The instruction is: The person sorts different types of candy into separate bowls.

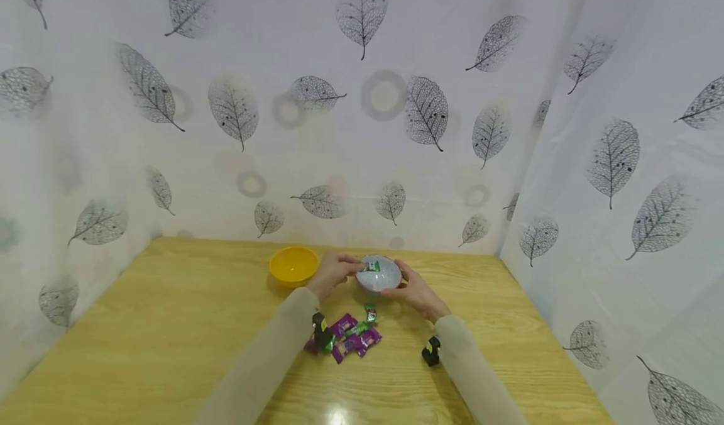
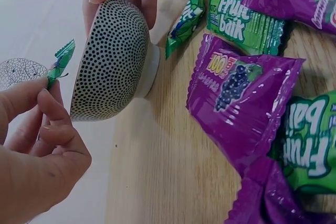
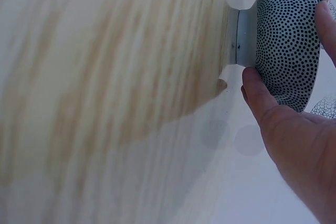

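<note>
Left fingers pinch a green candy (image 1: 371, 266) over the bowl (image 1: 378, 281), which the right fingers grasp.
The left hand (image 1: 335, 271) holds the candy between thumb and fingertips, just above the bowl's opening; the right hand (image 1: 417, 292) has its thumb and fingers spread round the dotted outside of the bowl, on the far side from the left fingers. To the left of the left fingers, near the knuckles, stands the yellow bowl (image 1: 293, 265). Nearer the person than both hands' fingertips, purple packets (image 1: 347, 348) and more green packets (image 1: 371, 313) lie on the table (image 1: 498, 356).
</note>
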A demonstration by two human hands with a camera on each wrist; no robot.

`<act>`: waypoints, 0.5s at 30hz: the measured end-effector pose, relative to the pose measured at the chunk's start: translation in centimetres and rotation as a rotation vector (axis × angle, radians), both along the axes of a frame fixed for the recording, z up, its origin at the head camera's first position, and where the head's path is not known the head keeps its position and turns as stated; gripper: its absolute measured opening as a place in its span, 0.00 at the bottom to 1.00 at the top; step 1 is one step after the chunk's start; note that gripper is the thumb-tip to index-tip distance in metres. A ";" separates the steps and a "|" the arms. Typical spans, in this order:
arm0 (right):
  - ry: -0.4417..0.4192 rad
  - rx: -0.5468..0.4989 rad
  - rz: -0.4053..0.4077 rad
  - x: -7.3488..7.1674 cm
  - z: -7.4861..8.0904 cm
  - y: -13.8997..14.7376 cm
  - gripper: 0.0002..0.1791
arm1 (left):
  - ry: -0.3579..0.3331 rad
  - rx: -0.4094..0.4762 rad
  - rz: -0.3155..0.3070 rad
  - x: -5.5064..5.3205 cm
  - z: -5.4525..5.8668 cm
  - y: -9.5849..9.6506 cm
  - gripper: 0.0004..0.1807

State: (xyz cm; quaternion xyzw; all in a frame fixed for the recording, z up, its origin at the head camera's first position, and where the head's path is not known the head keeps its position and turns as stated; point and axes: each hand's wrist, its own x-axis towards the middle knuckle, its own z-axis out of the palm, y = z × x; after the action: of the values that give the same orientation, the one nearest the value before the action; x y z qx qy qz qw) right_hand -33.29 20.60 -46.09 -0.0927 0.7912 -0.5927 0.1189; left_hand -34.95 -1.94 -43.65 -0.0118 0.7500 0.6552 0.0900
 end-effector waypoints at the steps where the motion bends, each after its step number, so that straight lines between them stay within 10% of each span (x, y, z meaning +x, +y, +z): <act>1: -0.001 -0.001 -0.003 0.0 0.0 0.0 0.56 | -0.003 0.002 -0.002 0.0 0.0 0.0 0.11; 15: 0.005 0.035 -0.010 -0.1 -0.1 0.1 0.58 | 0.016 0.043 -0.056 0.2 0.0 -1.0 0.13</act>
State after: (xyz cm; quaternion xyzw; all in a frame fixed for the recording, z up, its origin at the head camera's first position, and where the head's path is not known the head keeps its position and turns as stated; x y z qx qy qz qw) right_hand -33.38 20.69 -46.15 -0.0881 0.8021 -0.5793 0.1155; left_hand -34.79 -2.91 -43.62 0.0166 0.7365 0.6685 0.1025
